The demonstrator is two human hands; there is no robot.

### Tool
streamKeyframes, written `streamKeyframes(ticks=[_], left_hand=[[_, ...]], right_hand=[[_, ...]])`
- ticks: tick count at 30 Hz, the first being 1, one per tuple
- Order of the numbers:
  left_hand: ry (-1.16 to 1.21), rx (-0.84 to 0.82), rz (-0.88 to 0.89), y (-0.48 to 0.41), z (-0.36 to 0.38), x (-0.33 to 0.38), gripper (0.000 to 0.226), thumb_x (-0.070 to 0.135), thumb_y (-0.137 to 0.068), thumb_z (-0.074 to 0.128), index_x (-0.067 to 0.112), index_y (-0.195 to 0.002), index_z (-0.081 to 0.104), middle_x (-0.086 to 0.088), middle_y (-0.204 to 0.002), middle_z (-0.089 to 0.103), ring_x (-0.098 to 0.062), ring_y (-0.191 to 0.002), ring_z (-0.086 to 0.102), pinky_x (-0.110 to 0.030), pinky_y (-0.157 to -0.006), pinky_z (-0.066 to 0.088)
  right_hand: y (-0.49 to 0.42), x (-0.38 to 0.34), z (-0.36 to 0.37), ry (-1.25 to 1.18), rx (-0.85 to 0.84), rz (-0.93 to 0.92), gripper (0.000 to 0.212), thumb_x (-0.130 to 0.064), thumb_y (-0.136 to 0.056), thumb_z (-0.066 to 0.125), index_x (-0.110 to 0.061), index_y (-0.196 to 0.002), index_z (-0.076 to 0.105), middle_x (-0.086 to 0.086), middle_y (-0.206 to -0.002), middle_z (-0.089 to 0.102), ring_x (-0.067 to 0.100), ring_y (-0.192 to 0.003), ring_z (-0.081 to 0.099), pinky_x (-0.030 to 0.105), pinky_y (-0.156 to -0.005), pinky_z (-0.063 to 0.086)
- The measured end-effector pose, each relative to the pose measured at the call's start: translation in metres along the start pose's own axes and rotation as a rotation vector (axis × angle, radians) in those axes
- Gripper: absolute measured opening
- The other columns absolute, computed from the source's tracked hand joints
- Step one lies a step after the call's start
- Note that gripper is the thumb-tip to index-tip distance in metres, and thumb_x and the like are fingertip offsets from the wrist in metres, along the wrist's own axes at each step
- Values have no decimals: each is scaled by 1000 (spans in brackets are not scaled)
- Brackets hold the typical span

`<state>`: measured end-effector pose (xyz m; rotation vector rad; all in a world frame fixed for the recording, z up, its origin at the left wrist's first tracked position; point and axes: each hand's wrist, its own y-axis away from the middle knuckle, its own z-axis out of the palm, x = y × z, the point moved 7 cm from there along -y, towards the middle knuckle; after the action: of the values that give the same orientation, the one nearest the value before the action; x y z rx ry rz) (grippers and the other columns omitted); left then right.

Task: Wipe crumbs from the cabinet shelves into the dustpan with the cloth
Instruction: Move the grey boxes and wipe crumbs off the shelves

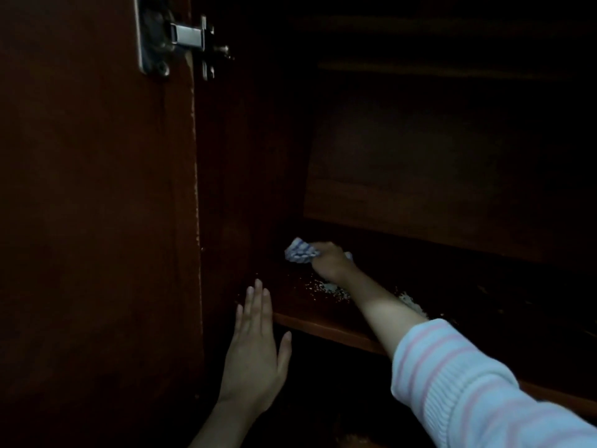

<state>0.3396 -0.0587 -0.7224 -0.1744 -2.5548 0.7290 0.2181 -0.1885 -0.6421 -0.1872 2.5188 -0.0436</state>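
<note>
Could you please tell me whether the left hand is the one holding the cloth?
No, the right hand grips the cloth on the shelf, while the left hand is open and holds nothing.

Dk wood door open at L; metal hinge near top, inner side.
</note>
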Motion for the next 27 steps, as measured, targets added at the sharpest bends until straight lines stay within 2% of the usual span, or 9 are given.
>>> streamKeyframes(ticks=[2,5,7,11,14,18,22,25,27], left_hand=[[29,35,5,0,3,-1,74,53,-83,5,14,-144,-13,3,-152,-26,0,-135,-32,-17,-109,-24],[12,44,20,-1,8,-2,72,47,-88,17,10,-145,-6,-2,-156,-15,-5,-140,-24,-19,-112,-18],[19,62,32,-2,7,-1,71,45,-88,19,9,-145,-4,-4,-156,-12,-6,-141,-22,-19,-112,-17],[29,78,31,0,6,0,72,48,-87,14,11,-144,-9,-1,-154,-20,-4,-139,-27,-19,-111,-20],[10,63,27,-1,7,-1,73,49,-86,12,11,-144,-9,-2,-154,-19,-4,-138,-27,-21,-112,-19],[15,31,27,0,4,0,75,54,-83,5,13,-143,-16,0,-152,-26,-3,-137,-30,-22,-112,-20],[-5,3,16,0,1,3,77,55,-81,1,13,-141,-19,0,-151,-26,-1,-133,-36,-18,-109,-25],[-21,-26,18,0,-2,4,79,58,-78,-3,14,-140,-23,1,-149,-33,-2,-132,-38,-17,-107,-28],[-30,-36,16,0,-2,4,80,60,-77,-4,14,-139,-24,1,-148,-36,-2,-131,-38,-16,-105,-29]], right_hand=[[-3,-12,12,-37,-87,-32,38,-9,-94,38,-20,-121,63,4,-130,59,20,-124,50,18,-75,26],[-13,-27,27,-12,-151,-79,34,-12,-90,40,-20,-109,68,7,-121,64,23,-118,55,33,-105,36],[-17,-30,32,18,-167,-95,33,-12,-89,40,-20,-104,68,6,-117,65,22,-115,56,43,-106,36],[-9,-33,32,-9,-206,-115,41,-3,-86,40,-16,-111,68,9,-117,66,21,-114,57,39,-105,40],[1,-35,36,-63,-234,-129,38,-1,-87,41,-13,-108,70,9,-109,68,17,-103,60,27,-94,46],[11,-40,35,-87,-250,-134,37,2,-86,38,-20,-69,63,-3,-72,58,7,-69,52,18,-62,41],[10,-37,30,-99,-211,-113,29,-3,-87,42,-4,-96,69,9,-96,67,19,-92,62,28,-81,50],[11,-24,21,-110,-203,-62,22,0,-87,41,-6,-79,60,7,-78,57,15,-74,53,22,-59,39],[12,-12,10,-113,-176,-9,22,0,-87,41,-9,-71,54,1,-67,50,9,-63,46,20,-53,34]])
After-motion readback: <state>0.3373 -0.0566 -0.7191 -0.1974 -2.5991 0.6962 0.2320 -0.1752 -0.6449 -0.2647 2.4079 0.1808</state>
